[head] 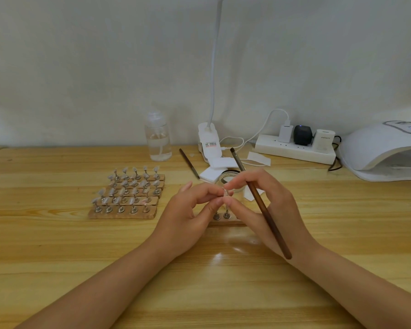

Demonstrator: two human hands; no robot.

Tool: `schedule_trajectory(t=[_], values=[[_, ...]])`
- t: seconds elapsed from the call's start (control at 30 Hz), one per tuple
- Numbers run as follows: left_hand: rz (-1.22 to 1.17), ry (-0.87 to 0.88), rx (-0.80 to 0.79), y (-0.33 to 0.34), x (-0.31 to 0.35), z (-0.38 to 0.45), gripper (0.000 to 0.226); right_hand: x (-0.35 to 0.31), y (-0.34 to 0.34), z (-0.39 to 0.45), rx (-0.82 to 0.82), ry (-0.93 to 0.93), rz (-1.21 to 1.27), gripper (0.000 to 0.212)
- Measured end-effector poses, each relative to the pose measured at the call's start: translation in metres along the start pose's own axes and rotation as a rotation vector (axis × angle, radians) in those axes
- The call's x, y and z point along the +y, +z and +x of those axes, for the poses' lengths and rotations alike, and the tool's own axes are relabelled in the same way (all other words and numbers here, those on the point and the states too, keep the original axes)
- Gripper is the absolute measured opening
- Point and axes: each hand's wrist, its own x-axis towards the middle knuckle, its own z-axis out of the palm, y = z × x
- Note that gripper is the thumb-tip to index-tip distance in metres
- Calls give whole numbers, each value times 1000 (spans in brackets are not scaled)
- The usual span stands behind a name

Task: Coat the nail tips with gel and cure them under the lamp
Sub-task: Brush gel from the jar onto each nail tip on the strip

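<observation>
A clear spray bottle [158,138] is standing at the back of the tabletop [45,233], beside a clip-on desk light [209,143]; a power strip [294,150] is lying farther right.

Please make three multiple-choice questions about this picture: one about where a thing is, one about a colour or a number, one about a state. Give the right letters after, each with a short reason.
1. Where does the curing lamp stand?
A. at the table's far right
B. beside the nail stands at the left
C. in front of the hands

2. How many chargers sit in the power strip?
A. one
B. three
C. five

3. What is the right hand doing with the brush?
A. it holds the brush while its fingers work at a nail tip
B. it dips the brush in the bottle
C. the brush lies on the table

Answers:
1 A: the curing lamp is at the right edge.
2 B: two white and one black on the power strip.
3 A: the brush lies across the right hand, meeting the left hand at the nail tip.
</observation>
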Motion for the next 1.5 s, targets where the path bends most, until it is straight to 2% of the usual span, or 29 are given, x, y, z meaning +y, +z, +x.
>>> schedule_trajectory(t=[0.23, 0.37, 0.53, 0.73, 1.0, 1.1, 1.17, 1.2, 1.37, 1.43, 1.5], values=[[36, -17, -34, -2, 2, 0, 16, -1, -4, 3, 14, 7, 33, 25], [40, -65, -11, -5, -2, 1, 36, -1, -21, 10, 44, 49, 78, 31], [141, -100, -44, -5, -7, 1, 46, 12, -40, 11, -83, 79, 5, 29], [108, -148, -49, -6, -13, 1, 46, 27, -40, 6, -222, 114, 8, 28], [84, -210, -91, -5, -12, 2, 44, 35, -40, 3, -281, 101, -20, 30], [80, -236, -108, -5, -12, 3, 43, 37, -42, 4, -255, 92, -43, 24], [86, -252, -119, -5, -12, 2, 41, 38, -46, 5, -189, 113, -44, 6], [91, -259, -124, -5, -13, 2, 41, 39, -48, 6, -160, 130, -56, 7], [118, -273, -136, -6, -14, 2, 38, 44, -57, 5, -216, 79, -398, 41], [131, -265, -140, -6, -15, 1, 37, 46, -55, 4, -252, 23, -517, 40], [138, -258, -136, -6, -15, 1, 37, 48, -53, 5, -297, 7, -617, 30]])
